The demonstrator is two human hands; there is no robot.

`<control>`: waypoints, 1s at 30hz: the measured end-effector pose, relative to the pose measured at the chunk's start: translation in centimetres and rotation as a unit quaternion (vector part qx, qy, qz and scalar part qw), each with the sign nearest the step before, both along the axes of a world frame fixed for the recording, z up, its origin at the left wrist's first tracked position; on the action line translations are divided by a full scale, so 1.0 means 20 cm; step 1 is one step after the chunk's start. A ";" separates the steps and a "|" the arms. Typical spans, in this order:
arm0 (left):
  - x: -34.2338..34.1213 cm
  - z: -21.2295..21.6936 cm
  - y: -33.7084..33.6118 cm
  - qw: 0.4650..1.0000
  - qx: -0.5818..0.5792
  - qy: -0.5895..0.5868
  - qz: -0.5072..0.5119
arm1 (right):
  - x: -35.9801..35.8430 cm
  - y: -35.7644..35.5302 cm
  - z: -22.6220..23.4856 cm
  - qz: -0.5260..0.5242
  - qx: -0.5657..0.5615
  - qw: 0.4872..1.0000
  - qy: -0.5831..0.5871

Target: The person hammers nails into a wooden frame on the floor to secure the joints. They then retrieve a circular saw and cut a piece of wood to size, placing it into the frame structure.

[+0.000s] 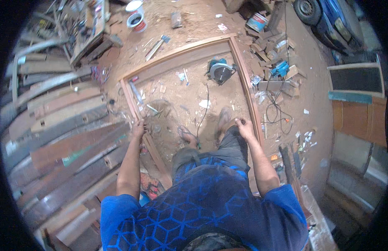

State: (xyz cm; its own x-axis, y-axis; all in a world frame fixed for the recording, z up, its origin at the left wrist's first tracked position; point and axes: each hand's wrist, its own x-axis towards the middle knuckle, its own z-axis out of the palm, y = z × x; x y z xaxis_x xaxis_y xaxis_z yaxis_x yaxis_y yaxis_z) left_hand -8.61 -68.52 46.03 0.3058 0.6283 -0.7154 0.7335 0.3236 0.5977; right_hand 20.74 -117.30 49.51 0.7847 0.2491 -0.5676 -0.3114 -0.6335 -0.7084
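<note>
1. Three sides of a wooden frame [245, 85] in view over sandy ground [198, 29], from upper centre down past the picture's middle.
2. Done, apparently: upper-left and upper-right corners brought together with no obvious gap.
3. Cannot tell about the lower end, hidden behind shirt [194, 205] and shorts [233, 144]; perhaps closed, perhaps open.
4. Left hand [138, 129], left of centre: grip curled at the frame's left side, overlapping it in view; cannot tell whether clamped or merely resting.
5. Right hand [244, 127], right of centre: thumb and fingers close together, just inside the frame's right side, beside the shorts; cannot tell about anything pinched.
6. Circular saw [221, 72] on the ground inside the frame's outline, upper right of centre, in neither hand: no cutting under way.
7. Probably left, as a judgement: squaring the frame, then checking and fixing joints; fastenings too small to make out.
</note>
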 end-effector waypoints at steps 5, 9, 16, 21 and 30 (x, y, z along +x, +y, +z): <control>0.80 -0.03 0.26 0.999 0.022 -0.016 -0.031 | 0.48 0.39 -0.25 -0.012 0.049 0.999 0.002; 1.38 -0.04 0.07 0.995 0.041 0.008 -0.088 | 0.92 0.82 -0.87 0.016 0.109 0.991 0.072; 2.09 -0.48 -0.10 0.821 0.275 0.063 -0.497 | 1.62 1.72 -1.78 -0.197 0.143 0.948 0.206; 2.46 -0.94 -0.18 0.622 0.217 0.136 -0.740 | 1.83 1.96 -2.68 -0.472 -0.070 0.874 0.093; 2.77 -1.00 0.06 0.700 0.080 0.125 -0.698 | 1.89 1.82 -2.95 -0.440 -0.124 0.889 0.011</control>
